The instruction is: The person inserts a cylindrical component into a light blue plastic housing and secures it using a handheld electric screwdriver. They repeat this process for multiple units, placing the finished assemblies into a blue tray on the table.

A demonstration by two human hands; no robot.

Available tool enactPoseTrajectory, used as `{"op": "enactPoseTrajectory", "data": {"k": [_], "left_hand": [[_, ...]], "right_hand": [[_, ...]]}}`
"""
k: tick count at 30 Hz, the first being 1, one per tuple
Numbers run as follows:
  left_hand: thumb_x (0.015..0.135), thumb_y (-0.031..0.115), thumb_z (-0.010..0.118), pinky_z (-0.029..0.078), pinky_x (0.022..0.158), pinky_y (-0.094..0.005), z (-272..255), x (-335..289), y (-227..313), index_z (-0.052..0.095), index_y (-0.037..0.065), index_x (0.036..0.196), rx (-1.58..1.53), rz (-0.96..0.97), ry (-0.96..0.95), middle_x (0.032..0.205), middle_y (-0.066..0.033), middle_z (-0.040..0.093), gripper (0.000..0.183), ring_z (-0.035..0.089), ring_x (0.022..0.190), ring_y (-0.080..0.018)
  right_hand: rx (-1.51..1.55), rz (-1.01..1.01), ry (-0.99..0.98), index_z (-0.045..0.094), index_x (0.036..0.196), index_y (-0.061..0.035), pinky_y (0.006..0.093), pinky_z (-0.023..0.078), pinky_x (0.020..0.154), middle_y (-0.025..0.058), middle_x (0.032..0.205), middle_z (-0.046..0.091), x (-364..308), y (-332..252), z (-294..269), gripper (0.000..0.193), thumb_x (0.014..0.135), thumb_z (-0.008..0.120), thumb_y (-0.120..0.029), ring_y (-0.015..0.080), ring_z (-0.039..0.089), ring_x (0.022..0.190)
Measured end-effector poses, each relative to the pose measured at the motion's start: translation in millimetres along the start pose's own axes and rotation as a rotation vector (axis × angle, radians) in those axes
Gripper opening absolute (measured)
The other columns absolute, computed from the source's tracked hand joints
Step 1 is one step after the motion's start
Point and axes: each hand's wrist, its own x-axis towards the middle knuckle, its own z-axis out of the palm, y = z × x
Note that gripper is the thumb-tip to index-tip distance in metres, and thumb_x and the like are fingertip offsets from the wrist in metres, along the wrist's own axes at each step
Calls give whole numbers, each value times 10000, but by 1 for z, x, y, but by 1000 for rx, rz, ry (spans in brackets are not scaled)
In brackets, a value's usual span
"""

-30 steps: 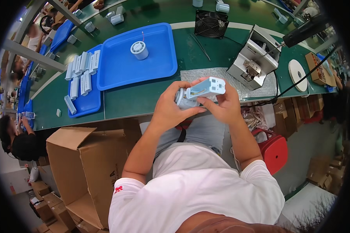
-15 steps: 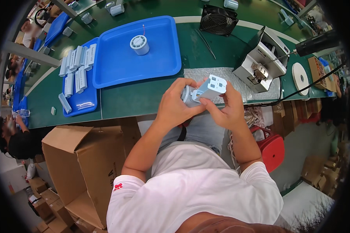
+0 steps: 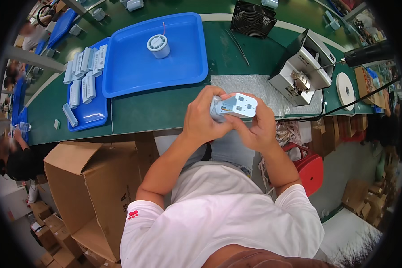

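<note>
Both hands meet in front of me, just off the bench edge, around a pale blue plastic handheld fan housing (image 3: 244, 106). Its rounded end lies in my left hand (image 3: 200, 115), with the fingers wrapped round it. My right hand (image 3: 262, 128) grips the box-shaped part between thumb and fingers. Square openings show on that part's end face, and a gap between the two parts shows some small wires. Inside the large blue tray (image 3: 134, 85) stands a round pale blue vented unit (image 3: 161, 51) with a thin red wire sticking up.
Several pale blue handle pieces (image 3: 88, 85) lie in a smaller blue tray (image 3: 95, 119) at left. Tweezers (image 3: 238, 47), a black fan (image 3: 253, 20), a white-and-black bench device (image 3: 299, 73), a screwdriver (image 3: 366, 54) and bubble wrap (image 3: 250, 85) occupy the right. An open carton (image 3: 107, 187) stands below left.
The housing has tilted in my hands: its box-shaped part has swung down a little and now points more to the right. Both hands keep their hold.
</note>
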Motion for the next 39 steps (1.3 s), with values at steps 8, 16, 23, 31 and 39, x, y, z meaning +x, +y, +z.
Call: {"op": "enactPoseTrajectory", "data": {"k": [8, 16, 23, 31, 39], "left_hand": [[739, 143, 839, 526, 901, -414, 15, 13, -4, 594, 51, 1230, -159, 10, -97, 1110, -152, 653, 557, 654, 1046, -361], [876, 176, 792, 508, 934, -386, 69, 32, -20, 675, 52, 1272, -94, -123, -84, 1193, -150, 641, 431, 643, 1108, -310], [883, 164, 802, 489, 843, -345, 89, 35, -15, 681, 18, 1199, 11, -3, -109, 1079, -122, 610, 369, 608, 982, -247], [855, 134, 810, 473, 913, -371, 90, 38, -28, 675, 28, 1093, 157, 86, -35, 1123, -124, 641, 294, 603, 1042, -291], [811, 106, 824, 501, 921, -406, 105, 41, -24, 676, 26, 1106, -10, 72, -31, 1188, -167, 642, 340, 624, 1095, -338]], "right_hand": [[79, 71, -102, 601, 1254, 22, 396, 506, 1058, 176, 1249, 708, 7, 8, -31, 412, 872, 751, 57, 247, 670, 1186], [-90, -82, 470, 470, 1424, 3, 381, 539, 993, 127, 1356, 558, 18, 26, -113, 732, 794, 841, -20, 224, 604, 1168], [-426, -350, 890, 474, 1313, 4, 304, 537, 756, 111, 1029, 624, 135, -11, -222, 507, 942, 755, -199, 175, 644, 864], [53, -463, 695, 539, 1148, -2, 289, 537, 513, 71, 801, 621, 142, -84, -174, 229, 1026, 619, -179, 153, 617, 589], [40, -358, 670, 526, 1100, -61, 276, 505, 448, 96, 756, 601, 138, -63, -180, 413, 1079, 517, -473, 167, 590, 496]]}}
